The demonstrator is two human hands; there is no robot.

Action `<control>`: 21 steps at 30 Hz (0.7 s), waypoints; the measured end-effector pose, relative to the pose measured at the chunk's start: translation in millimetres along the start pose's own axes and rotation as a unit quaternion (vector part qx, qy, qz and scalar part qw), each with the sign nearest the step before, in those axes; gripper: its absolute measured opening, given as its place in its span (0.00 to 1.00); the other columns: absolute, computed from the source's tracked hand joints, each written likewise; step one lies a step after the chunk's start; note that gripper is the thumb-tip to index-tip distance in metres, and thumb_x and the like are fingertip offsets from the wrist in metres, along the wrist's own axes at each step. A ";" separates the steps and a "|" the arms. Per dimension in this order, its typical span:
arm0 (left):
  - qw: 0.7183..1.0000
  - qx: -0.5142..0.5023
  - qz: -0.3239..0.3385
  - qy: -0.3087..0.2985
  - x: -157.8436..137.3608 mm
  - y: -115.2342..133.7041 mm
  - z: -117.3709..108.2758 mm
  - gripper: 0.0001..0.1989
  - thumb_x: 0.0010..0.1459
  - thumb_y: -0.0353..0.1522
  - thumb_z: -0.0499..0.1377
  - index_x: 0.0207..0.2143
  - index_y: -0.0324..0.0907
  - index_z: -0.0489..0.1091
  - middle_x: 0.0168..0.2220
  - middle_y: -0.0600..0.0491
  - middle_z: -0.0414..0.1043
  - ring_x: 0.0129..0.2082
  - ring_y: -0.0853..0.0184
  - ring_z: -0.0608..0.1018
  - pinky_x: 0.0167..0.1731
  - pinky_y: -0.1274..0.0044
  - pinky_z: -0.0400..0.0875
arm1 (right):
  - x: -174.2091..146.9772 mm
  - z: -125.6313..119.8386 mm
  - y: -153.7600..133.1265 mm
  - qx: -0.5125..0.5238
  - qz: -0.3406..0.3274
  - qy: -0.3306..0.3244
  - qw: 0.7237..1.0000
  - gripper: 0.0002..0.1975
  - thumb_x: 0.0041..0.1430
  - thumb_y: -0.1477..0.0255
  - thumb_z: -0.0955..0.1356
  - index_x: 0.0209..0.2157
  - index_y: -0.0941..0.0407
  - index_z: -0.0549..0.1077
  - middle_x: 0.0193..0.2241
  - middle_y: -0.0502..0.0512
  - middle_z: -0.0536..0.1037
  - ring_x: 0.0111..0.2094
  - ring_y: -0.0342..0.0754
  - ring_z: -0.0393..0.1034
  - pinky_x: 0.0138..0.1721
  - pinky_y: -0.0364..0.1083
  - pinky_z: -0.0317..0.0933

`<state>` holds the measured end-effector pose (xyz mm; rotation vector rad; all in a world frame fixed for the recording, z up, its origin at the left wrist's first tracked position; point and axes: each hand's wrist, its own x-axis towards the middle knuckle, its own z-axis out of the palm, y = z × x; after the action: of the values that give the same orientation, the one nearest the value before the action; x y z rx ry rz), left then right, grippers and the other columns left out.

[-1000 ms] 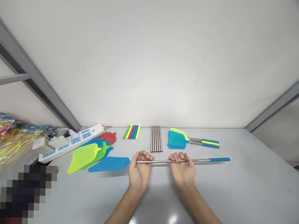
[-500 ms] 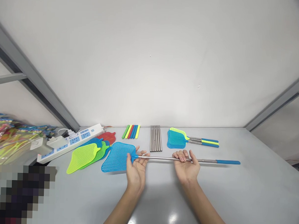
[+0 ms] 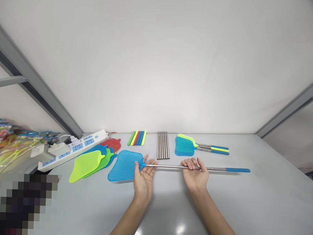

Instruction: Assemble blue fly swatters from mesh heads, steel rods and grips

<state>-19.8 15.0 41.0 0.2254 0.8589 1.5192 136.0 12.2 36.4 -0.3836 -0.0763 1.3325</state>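
A blue fly swatter [image 3: 126, 165] with an extended metal telescopic rod and a blue grip lies level across both hands, just above the table. My left hand [image 3: 144, 180] pinches its neck, thumb on top where the mesh head meets the rod. Around the middle of the rod, my right hand [image 3: 196, 175] has its fingers curled, palm up. Behind the right hand lie finished-looking swatters [image 3: 185, 146] with blue and yellow-green heads and short rods. Several bare metal rods [image 3: 163, 145] stand in a row beyond the left hand, beside coloured grips [image 3: 137, 138].
Loose mesh swatter heads [image 3: 86, 165] in yellow-green, green, blue and red overlap at the left. Behind them a white power strip [image 3: 77, 147] with plugged-in adapters lies slanted. Plastic-wrapped goods [image 3: 14, 143] are piled at the far left. A wall backs the grey table [image 3: 267, 190].
The swatter's head has shifted slightly right with my left hand, and the grip end slightly left. My right hand stays nearly in place.
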 end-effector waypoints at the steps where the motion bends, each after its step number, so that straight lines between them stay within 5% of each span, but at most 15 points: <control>1: 1.000 0.000 -0.001 0.000 0.0 0.2 0.0 0.19 0.54 0.39 0.45 0.43 0.38 0.63 0.32 0.46 0.72 0.34 0.66 0.74 0.39 0.73 0.66 | 0.2 -0.4 0.0 0.005 0.003 0.002 1.000 0.11 0.51 0.72 0.60 0.18 0.57 0.54 0.15 0.43 0.50 0.16 0.37 0.50 0.23 0.44 0.52; 21: 0.999 0.047 0.007 0.007 1.9 1.3 -0.5 0.17 0.55 0.37 0.45 0.39 0.36 0.65 0.33 0.45 0.72 0.34 0.66 0.75 0.38 0.74 0.66 | 5.5 -2.3 0.1 -0.017 0.025 0.022 0.999 0.11 0.51 0.75 0.59 0.18 0.57 0.54 0.14 0.43 0.49 0.15 0.37 0.49 0.22 0.42 0.51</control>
<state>-21.4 16.6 40.8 0.2895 0.9425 1.4970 137.9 16.9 33.4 -0.4461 -0.0516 1.3735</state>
